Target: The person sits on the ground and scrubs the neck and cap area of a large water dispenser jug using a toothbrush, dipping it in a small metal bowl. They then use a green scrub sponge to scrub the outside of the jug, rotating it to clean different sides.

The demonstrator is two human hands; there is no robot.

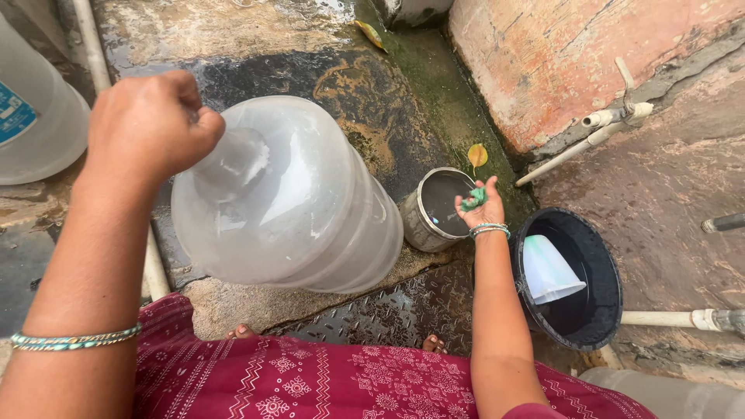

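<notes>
From the head view, the left hand (147, 124) is clamped around the neck of a big clear water jug (287, 194), its grip closed tight, holding the jug tilted over the wet ground (256, 46). The right hand (481, 208) reaches out with its fingers pinched together on a small green scrubber (475, 198), just above a round metal tin (436, 208). Beside that wrist sits a black bucket (601, 264) with a pale cup (547, 270) inside. White pipes (578, 147) run along the wall.

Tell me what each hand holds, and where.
Left hand grips the large clear water jug at its neck; right hand pinches a green scrubber.
</notes>
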